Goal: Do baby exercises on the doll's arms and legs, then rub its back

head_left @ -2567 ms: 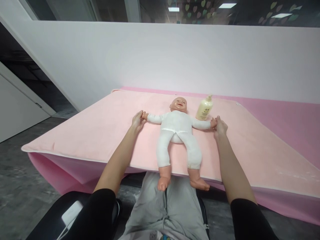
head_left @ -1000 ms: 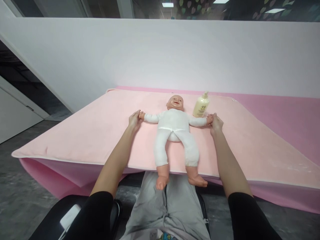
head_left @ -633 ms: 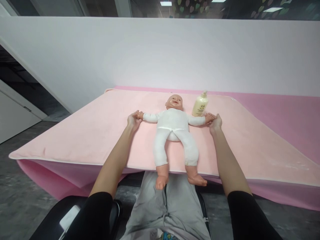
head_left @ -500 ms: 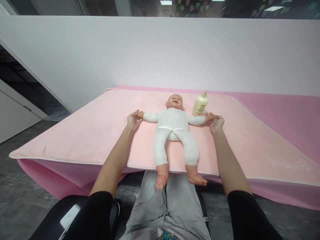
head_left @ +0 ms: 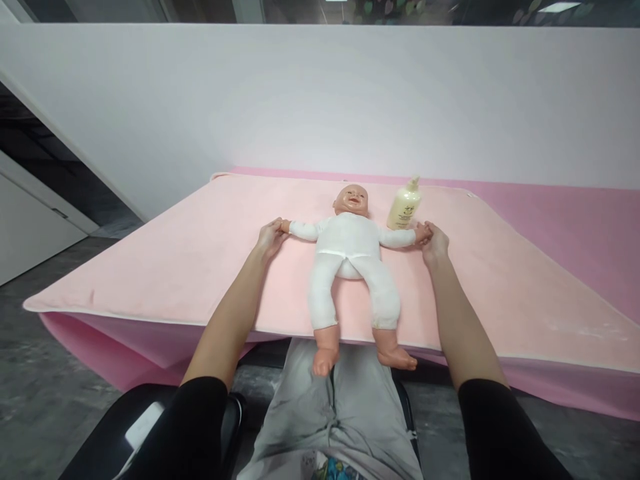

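A baby doll [head_left: 349, 237] with a white cloth body lies on its back on the pink blanket [head_left: 200, 267]. Its head points away from me and its feet hang past the front edge, over my lap. The doll's arms are stretched out to both sides. My left hand [head_left: 271, 238] is closed around the doll's hand on the left. On the other side, my right hand [head_left: 435, 243] grips the doll's other hand. A pale yellow pump bottle [head_left: 404, 205] stands upright beside the doll's head, just behind its arm on the right.
A white wall [head_left: 320, 100] rises behind the table. Pink cloth [head_left: 575, 240] shows beyond the blanket at the right. At lower left, a white device [head_left: 144, 425] with a cable lies on a black seat [head_left: 120, 413].
The camera view has shifted slightly. My fingers have closed further over the doll's hands, while the doll's arms stay stretched sideways.
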Demonstrator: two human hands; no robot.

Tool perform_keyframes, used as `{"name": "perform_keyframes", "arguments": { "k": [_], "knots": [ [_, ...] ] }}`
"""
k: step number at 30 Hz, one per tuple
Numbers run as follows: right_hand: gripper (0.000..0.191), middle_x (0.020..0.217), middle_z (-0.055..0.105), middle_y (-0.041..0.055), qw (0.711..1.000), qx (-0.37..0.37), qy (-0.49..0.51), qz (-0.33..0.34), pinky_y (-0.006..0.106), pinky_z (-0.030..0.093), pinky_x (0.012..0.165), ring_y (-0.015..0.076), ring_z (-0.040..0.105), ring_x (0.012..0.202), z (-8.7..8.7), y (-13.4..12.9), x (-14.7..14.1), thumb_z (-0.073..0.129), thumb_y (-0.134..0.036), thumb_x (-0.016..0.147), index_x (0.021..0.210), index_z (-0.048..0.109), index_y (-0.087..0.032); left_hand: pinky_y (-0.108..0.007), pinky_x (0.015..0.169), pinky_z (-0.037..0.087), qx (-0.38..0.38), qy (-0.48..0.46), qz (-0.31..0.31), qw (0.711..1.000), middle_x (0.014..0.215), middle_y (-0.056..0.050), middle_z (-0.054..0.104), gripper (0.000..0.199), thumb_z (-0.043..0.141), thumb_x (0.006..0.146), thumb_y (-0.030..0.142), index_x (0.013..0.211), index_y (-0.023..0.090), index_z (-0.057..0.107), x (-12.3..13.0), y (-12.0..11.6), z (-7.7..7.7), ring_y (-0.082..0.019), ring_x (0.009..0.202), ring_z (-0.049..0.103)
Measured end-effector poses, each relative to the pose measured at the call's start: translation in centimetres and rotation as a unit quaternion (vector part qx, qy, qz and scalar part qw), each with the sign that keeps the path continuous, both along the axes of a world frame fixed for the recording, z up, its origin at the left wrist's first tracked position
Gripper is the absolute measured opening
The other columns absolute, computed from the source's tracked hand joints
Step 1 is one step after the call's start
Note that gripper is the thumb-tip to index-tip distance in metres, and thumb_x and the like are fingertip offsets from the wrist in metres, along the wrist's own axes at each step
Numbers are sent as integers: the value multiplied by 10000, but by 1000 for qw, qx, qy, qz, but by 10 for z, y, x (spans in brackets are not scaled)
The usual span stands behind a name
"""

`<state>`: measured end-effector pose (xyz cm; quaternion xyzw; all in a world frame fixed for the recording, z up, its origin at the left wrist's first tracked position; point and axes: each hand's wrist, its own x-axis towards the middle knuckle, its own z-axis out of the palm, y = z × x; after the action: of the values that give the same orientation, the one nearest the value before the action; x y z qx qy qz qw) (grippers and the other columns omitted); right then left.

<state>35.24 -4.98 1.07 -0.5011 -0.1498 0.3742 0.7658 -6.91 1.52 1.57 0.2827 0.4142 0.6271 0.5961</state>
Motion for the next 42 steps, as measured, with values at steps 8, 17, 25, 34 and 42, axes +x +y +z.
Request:
{"name": "perform_keyframes", "arguments": {
  "k": [8, 17, 25, 34, 42],
  "knots": [
    [146, 675, 644, -25, 999, 22, -41, -28, 159, 497, 513, 76, 592, 608, -4, -2, -3, 714, -226, 719, 701, 582, -168, -309, 818, 529, 2, 0, 7, 1000, 846, -42, 625, 132, 477, 866, 61, 907, 134, 580, 0, -2, 1, -133, 789, 612],
    [242, 620, 613, -48, 995, 14, -93, -28, 152, 474, 483, 70, 563, 579, -10, 0, -1, 801, -253, 627, 663, 578, -167, -275, 756, 509, 0, 2, 34, 999, 888, -59, 630, 161, 441, 891, 66, 954, 126, 577, 1, 0, 0, -121, 763, 609],
    [200, 733, 667, -8, 996, 14, -84, 40, 184, 508, 525, 93, 599, 632, -3, -5, -8, 785, -231, 659, 756, 626, -157, -228, 639, 463, 8, 2, 37, 999, 744, -18, 605, 113, 473, 915, 172, 871, 151, 575, 2, 4, -3, -104, 633, 579],
    [80, 748, 636, -7, 986, 67, -9, 152, 235, 555, 685, 121, 621, 757, 13, -11, -18, 583, -120, 716, 662, 561, -175, -306, 749, 508, -4, -59, 6, 998, 851, -90, 632, 416, 270, 978, 417, 954, 140, 580, -1, 7, -1, -161, 763, 634],
    [137, 808, 636, 41, 976, 101, 39, 189, 298, 583, 769, 148, 642, 801, 8, -12, -13, 525, -50, 664, 720, 560, -169, -387, 838, 524, 32, -116, -41, 992, 1039, -163, 643, 386, 329, 912, 359, 1073, 115, 580, -7, 0, 0, -246, 975, 646]
  ]
}}
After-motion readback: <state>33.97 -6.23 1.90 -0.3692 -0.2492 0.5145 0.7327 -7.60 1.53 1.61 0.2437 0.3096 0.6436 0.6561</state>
